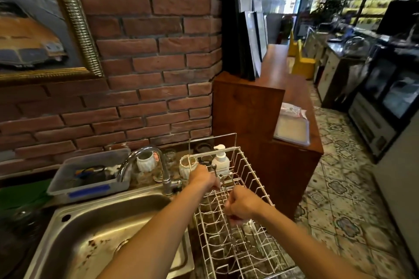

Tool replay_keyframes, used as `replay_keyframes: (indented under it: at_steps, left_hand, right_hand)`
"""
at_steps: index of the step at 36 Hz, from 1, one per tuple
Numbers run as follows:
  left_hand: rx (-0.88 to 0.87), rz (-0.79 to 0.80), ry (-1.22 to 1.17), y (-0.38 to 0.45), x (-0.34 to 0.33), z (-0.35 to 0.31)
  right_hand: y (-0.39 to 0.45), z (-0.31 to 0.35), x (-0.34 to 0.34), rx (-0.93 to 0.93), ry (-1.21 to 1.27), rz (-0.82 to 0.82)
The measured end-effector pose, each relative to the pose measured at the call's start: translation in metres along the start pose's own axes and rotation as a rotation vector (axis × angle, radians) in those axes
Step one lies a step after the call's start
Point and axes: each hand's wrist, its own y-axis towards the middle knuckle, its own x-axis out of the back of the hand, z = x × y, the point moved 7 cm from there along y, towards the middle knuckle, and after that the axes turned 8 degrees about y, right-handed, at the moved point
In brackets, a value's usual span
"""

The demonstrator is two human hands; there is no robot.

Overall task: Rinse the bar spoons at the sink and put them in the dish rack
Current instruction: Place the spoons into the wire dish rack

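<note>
Two hands over one white wire dish rack [251,179], right of one steel sink [95,229]. Left hand [203,176] pinches bar spoons [221,178], count unclear; right hand [241,205] fisted, contents indeterminate. Brick wall [147,52] beyond; tiled floor [340,188] right.

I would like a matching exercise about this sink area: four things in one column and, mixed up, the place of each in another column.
Things:
1. soap pump bottle
2. faucet
3. plastic bin
4. right hand

Places:
A. left of the faucet, on the counter
B. over the dish rack
C. behind the sink
D. at the far end of the dish rack

Pairs: 1-D, 2-C, 3-A, 4-B
</note>
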Motion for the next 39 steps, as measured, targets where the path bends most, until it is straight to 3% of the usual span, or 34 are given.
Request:
replay_keyframes:
  at_steps: [10,25,39]
  left_hand:
    - [-0.031,-0.145,0.409,-0.002,-0.008,-0.016]
    - [0.027,-0.206,0.453,-0.002,-0.030,-0.010]
    - [0.074,-0.266,0.662,-0.012,-0.037,-0.011]
  right_hand:
    - [0.015,-0.010,-0.006,-0.007,-0.132,-0.027]
    - [0.031,-0.028,-0.018,-0.033,-0.276,-0.057]
    - [0.033,-0.032,-0.022,0.035,-0.379,-0.114]
